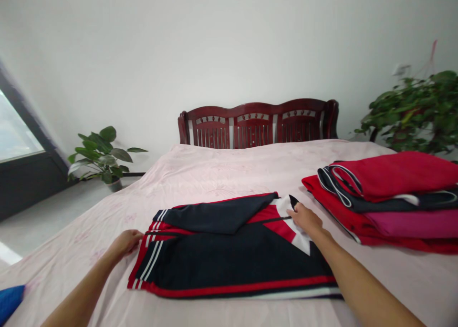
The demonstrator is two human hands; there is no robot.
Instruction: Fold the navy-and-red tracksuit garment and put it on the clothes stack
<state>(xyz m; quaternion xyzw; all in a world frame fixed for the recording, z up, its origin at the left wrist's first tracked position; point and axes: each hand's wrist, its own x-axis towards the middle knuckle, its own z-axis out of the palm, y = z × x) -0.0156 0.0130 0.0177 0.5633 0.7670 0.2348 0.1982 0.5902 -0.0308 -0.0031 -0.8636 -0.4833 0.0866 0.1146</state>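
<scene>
Jacket (pixel 229 255), navy with red and white trim, lying partly folded mid-bed (pixel 222 169); judged light, soft, limp, best gripped at hem and collar edges. Left hand (pixel 126 242) curled on the striped hem edge; right hand (pixel 304 218) pressed flat near the collar. Folded stack of clothes (pixel 390 198) just right; potted plant (pixel 102 158) beyond.

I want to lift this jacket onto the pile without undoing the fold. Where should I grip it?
Probably by its two short ends: the left hand at the striped hem side, the right hand at the collar end. The folded jacket lies flat and wide, with a sleeve folded loosely across the top.
</scene>
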